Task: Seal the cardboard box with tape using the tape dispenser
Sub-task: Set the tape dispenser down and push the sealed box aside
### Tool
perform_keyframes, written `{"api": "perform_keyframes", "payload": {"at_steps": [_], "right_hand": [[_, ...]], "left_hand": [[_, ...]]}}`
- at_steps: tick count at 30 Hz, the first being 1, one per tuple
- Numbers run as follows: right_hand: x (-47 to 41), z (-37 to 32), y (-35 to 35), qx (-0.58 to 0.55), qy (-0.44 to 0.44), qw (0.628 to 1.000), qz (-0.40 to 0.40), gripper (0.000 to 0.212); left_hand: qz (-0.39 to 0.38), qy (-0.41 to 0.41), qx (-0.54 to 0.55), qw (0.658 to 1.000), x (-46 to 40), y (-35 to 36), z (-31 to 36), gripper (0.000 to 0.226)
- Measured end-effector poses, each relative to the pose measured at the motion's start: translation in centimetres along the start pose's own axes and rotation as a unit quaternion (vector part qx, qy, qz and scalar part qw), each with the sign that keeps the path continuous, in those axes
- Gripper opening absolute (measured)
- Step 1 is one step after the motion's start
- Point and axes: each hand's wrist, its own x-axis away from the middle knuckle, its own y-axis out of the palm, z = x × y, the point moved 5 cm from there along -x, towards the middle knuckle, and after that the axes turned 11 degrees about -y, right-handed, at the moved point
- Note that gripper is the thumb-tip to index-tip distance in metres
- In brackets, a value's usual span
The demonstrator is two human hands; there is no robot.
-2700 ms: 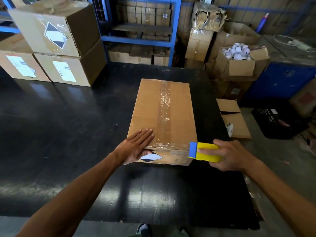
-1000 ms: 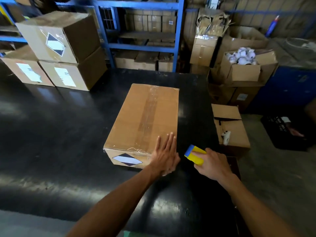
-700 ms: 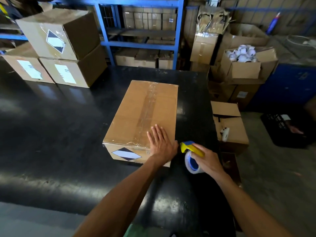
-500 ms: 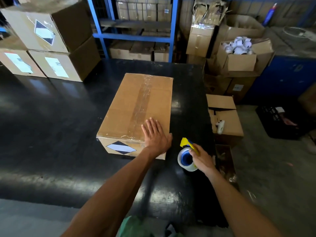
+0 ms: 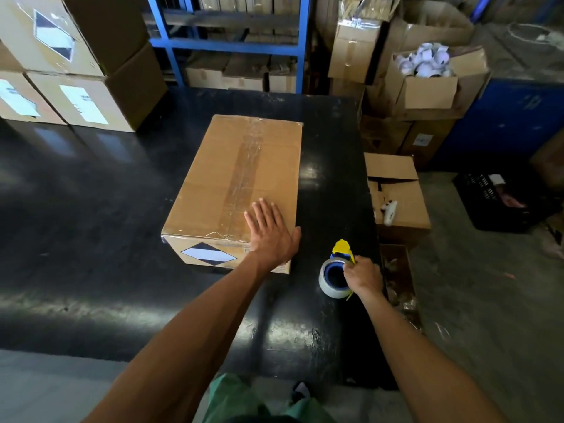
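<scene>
Left hand point(image 5: 271, 236) flat on cardboard box point(image 5: 244, 178); right hand point(image 5: 363, 277) grips tape dispenser point(image 5: 337, 271) beside it.

this is a warehouse packing room, a stockroom of sorts. past the fingertips point(image 5: 262, 206) of the left hand point(image 5: 273, 236) a blue steel rack point(image 5: 232, 47) holds flat rows of cartons. off beyond the little finger, labelled cartons point(image 5: 73, 65) sit stacked at the corner of the big black packing table point(image 5: 91, 209). out past the thumb more brown boxes are heaped, one open box point(image 5: 427, 83) full of small white items (i can't tell what they are). to the right, below the table edge, a black plastic crate point(image 5: 500, 203) stands on a bare concrete floor point(image 5: 488, 300).
</scene>
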Motion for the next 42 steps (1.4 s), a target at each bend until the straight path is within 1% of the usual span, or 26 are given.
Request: {"api": "perform_keyframes", "payload": {"at_steps": [2, 4, 6, 8, 9, 11, 13, 14, 15, 17, 19, 21, 23, 26, 29, 31, 34, 35, 36, 39, 42], "right_hand": [[-1.1, -2.7, -1.0, -0.007, -0.029, 0.999, -0.019, 0.056], [-2.6, -6.7, -2.2, -0.020, -0.087, 0.996, -0.018, 0.067], [-4.4, -11.6, -3.0, 0.003, -0.174, 0.985, -0.023, 0.068], [-6.1, -16.4, -3.1, 0.032, -0.258, 0.965, -0.040, 0.066], [-6.6, -18.4, -2.9, 0.043, -0.284, 0.957, -0.052, 0.065], [-7.3, -21.0, -1.7, 0.095, -0.320, 0.939, -0.080, 0.061], [-7.1, -21.9, 0.3, 0.176, -0.347, 0.914, -0.116, 0.060], [-6.8, -21.7, 1.4, 0.199, -0.353, 0.905, -0.130, 0.060], [-6.5, -21.5, 2.3, 0.208, -0.358, 0.901, -0.134, 0.060], [-5.9, -21.6, 3.5, 0.216, -0.370, 0.896, -0.115, 0.061], [-5.0, -22.5, 4.1, 0.249, -0.389, 0.881, -0.101, 0.062], [-4.0, -23.3, 4.6, 0.272, -0.397, 0.871, -0.099, 0.063], [-2.9, -23.9, 5.2, 0.271, -0.398, 0.871, -0.104, 0.064], [-0.4, -24.8, 6.2, 0.254, -0.387, 0.881, -0.102, 0.064], [2.9, -25.7, 7.2, 0.250, -0.384, 0.888, -0.047, 0.064], [5.1, -26.3, 7.9, 0.253, -0.394, 0.883, -0.011, 0.063], [6.3, -27.1, 7.6, 0.231, -0.433, 0.870, 0.038, 0.056], [5.8, -27.2, 6.9, 0.224, -0.429, 0.874, 0.041, 0.056], [4.8, -27.0, 6.2, 0.224, -0.408, 0.885, 0.034, 0.059], [0.5, -24.7, 4.2, 0.259, -0.302, 0.917, -0.010, 0.074], [-1.4, -22.5, 3.8, 0.257, -0.247, 0.932, -0.072, 0.076]], "left_hand": [[-0.001, 0.001, 0.002, 1.000, 0.1, -0.1, 0.0, 0.085], [0.003, 0.001, 0.002, 1.000, 0.2, -0.2, 0.0, 0.085], [0.018, -0.009, 0.002, 1.000, 0.7, -0.3, -0.3, 0.086], [0.043, -0.044, 0.011, 0.998, 1.3, -0.4, -0.7, 0.088], [0.049, -0.067, 0.025, 0.996, 1.6, -0.4, -1.0, 0.090], [0.042, -0.098, 0.051, 0.993, 1.9, -0.2, -1.9, 0.094], [0.021, -0.096, 0.045, 0.994, 1.8, 0.3, -3.1, 0.098], [0.013, -0.087, 0.036, 0.995, 1.6, 0.5, -3.9, 0.099], [0.010, -0.077, 0.030, 0.997, 1.4, 0.6, -4.8, 0.101], [0.013, -0.059, 0.023, 0.998, 1.0, 0.5, -6.8, 0.102], [0.009, -0.038, 0.008, 0.999, 1.0, 0.3, -8.7, 0.102], [-0.003, -0.011, -0.018, 1.000, 0.9, -0.1, -10.7, 0.105], [-0.010, 0.017, -0.054, 0.998, 0.6, -0.4, -13.0, 0.112], [-0.030, 0.081, -0.084, 0.993, 0.0, -1.2, -16.6, 0.107], [-0.078, 0.144, -0.094, 0.982, -1.1, -2.2, -20.4, 0.106], [-0.115, 0.163, -0.093, 0.975, -1.7, -3.3, -22.7, 0.110], [-0.154, 0.141, -0.090, 0.974, -2.4, -4.5, -25.2, 0.115], [-0.162, 0.123, -0.086, 0.975, -2.5, -4.7, -25.6, 0.116], [-0.166, 0.102, -0.079, 0.978, -2.5, -4.6, -25.7, 0.116], [-0.156, 0.047, -0.018, 0.987, -2.2, -3.1, -25.4, 0.118], [-0.126, 0.053, -0.004, 0.991, -2.2, -2.2, -25.5, 0.114]]}}
